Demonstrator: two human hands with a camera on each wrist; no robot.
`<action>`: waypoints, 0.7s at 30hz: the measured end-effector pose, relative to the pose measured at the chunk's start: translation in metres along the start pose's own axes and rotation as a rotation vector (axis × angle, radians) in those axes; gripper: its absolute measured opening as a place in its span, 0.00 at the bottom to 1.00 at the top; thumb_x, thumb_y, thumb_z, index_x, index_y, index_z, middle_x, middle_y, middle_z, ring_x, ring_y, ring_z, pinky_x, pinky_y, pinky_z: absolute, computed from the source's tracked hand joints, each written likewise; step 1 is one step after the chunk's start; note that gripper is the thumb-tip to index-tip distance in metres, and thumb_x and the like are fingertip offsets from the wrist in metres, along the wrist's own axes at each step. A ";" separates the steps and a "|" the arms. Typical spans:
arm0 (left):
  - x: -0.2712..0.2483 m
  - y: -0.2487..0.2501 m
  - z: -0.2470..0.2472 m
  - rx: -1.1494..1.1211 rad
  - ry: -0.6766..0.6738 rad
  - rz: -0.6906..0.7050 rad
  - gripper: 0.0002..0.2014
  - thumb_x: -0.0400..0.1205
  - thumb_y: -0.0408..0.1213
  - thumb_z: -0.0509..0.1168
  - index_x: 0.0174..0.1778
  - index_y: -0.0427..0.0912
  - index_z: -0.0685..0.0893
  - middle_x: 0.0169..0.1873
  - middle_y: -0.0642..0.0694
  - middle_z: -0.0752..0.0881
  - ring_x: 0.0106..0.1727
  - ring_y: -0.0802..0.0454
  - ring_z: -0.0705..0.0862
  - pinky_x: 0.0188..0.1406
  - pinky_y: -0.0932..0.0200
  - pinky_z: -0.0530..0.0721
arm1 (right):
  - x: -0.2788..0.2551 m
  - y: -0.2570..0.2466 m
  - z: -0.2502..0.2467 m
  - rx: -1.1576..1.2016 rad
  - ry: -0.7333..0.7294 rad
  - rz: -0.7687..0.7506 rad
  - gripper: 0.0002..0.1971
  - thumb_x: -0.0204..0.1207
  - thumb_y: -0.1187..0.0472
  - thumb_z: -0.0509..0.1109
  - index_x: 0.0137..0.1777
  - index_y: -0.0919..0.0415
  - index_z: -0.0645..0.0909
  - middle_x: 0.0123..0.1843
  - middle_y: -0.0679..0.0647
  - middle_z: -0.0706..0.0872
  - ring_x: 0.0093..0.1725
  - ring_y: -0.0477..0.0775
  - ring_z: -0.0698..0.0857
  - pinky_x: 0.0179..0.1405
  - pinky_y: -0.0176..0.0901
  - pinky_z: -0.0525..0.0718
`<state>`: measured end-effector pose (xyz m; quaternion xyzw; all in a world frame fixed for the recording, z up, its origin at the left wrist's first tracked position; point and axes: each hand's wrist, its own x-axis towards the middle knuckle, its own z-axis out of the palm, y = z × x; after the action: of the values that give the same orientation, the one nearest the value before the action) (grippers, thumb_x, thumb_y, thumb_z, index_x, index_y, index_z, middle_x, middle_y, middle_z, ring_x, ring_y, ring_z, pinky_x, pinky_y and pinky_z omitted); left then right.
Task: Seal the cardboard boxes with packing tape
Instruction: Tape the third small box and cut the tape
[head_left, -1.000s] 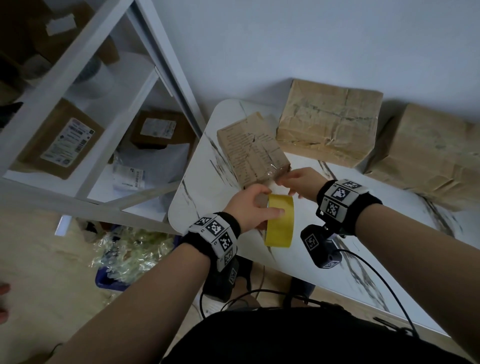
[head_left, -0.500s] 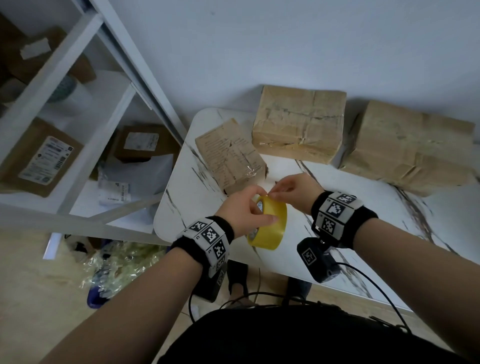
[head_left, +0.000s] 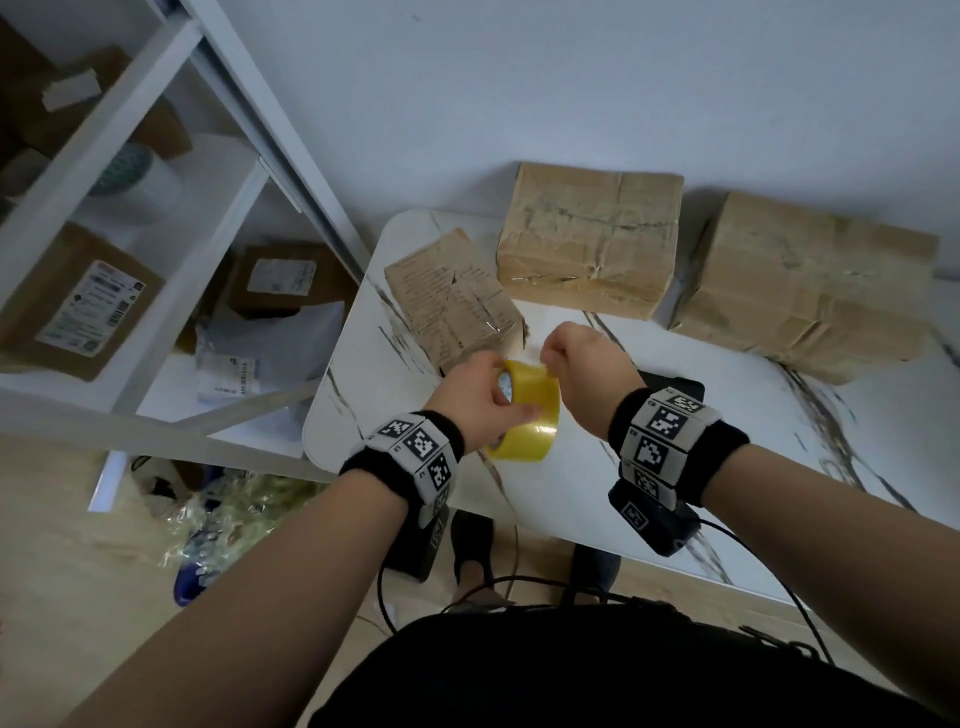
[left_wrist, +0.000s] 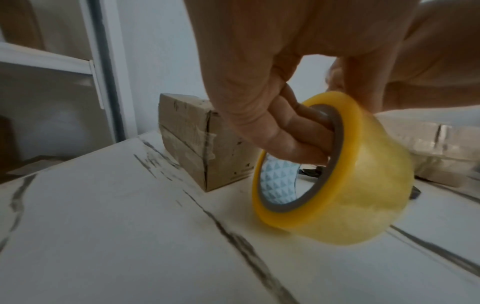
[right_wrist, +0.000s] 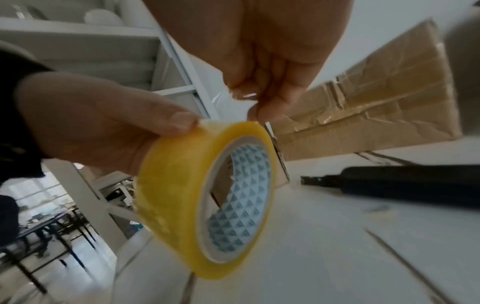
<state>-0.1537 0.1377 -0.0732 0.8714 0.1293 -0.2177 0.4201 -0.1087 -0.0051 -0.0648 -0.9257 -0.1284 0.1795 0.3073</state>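
A yellow roll of packing tape hangs just above the white marble table. My left hand grips the roll, fingers hooked through its core and thumb on the outside. My right hand pinches the clear free tape end right above the roll. A small cardboard box lies just beyond the hands. Two larger boxes sit against the wall behind.
A black tool lies on the table to the right of the roll. White shelving with parcels stands at the left. Plastic bags lie on the floor beside the table's left edge.
The roll turned from edge-on to tilted in my left hand. My right hand came off the small box and took the tape end at the top of the roll.
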 end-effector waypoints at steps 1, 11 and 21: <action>0.002 0.001 -0.001 0.003 0.032 -0.002 0.36 0.72 0.46 0.76 0.74 0.42 0.69 0.50 0.42 0.84 0.51 0.45 0.86 0.54 0.48 0.86 | 0.000 -0.002 -0.002 0.022 0.022 -0.011 0.07 0.82 0.65 0.57 0.51 0.63 0.77 0.51 0.59 0.82 0.49 0.58 0.80 0.48 0.45 0.75; 0.008 0.017 -0.007 0.184 0.104 0.240 0.25 0.73 0.43 0.75 0.67 0.50 0.82 0.70 0.51 0.68 0.69 0.55 0.68 0.70 0.64 0.62 | 0.000 -0.012 -0.033 -0.070 -0.074 -0.157 0.08 0.82 0.60 0.61 0.53 0.60 0.80 0.47 0.56 0.84 0.48 0.56 0.81 0.49 0.47 0.79; 0.019 0.053 -0.024 0.214 0.254 0.398 0.14 0.84 0.46 0.62 0.45 0.44 0.91 0.53 0.47 0.87 0.59 0.47 0.80 0.60 0.55 0.74 | -0.013 -0.001 -0.046 0.171 0.246 -0.188 0.24 0.74 0.57 0.74 0.70 0.57 0.77 0.68 0.56 0.75 0.58 0.47 0.79 0.56 0.40 0.83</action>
<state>-0.1092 0.1249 -0.0335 0.9395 -0.0169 -0.0321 0.3406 -0.1014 -0.0330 -0.0265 -0.8952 -0.1598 0.0455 0.4136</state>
